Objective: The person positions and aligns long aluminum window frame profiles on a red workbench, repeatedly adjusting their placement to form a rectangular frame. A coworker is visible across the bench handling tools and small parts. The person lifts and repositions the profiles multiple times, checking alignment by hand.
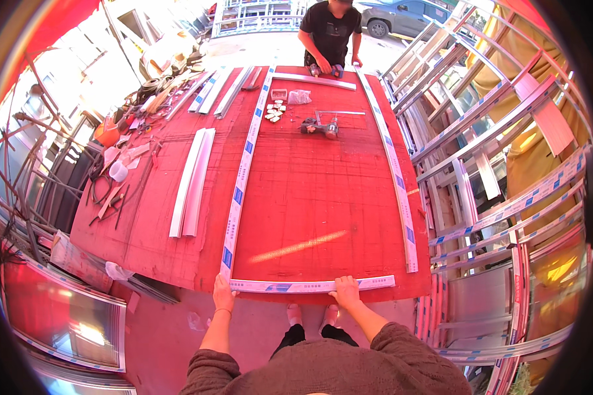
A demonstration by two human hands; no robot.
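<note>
Head view, work surface: we stand at the near edge of a red-covered workbench point(290, 217), where four film-wrapped frame profiles lie as a rough, unclosed rectangle.
Near crosspiece point(303, 287): it runs left to right along the bench edge, right in front of us, between our hands and out past the right one.
Our left hand point(223, 294): fingers curled over the near end of the left long profile point(242, 172), right at the corner; how tightly, we cannot tell.
Our right hand point(346, 291): closed over the crosspiece, fingers on top, short of its free right end.
Left corner: the crosspiece's end appears to meet the long profile, roughly square to it.
Right corner: open; the right long profile point(393, 164) ends a little beyond and to the right of the crosspiece. Our right hand is the nearer to this gap.
Far crosspiece point(323, 81): roughly parallel to ours, by the co-worker point(331, 33).
Between the long profiles: a cordless drill point(321, 128), well beyond our reach.
</note>
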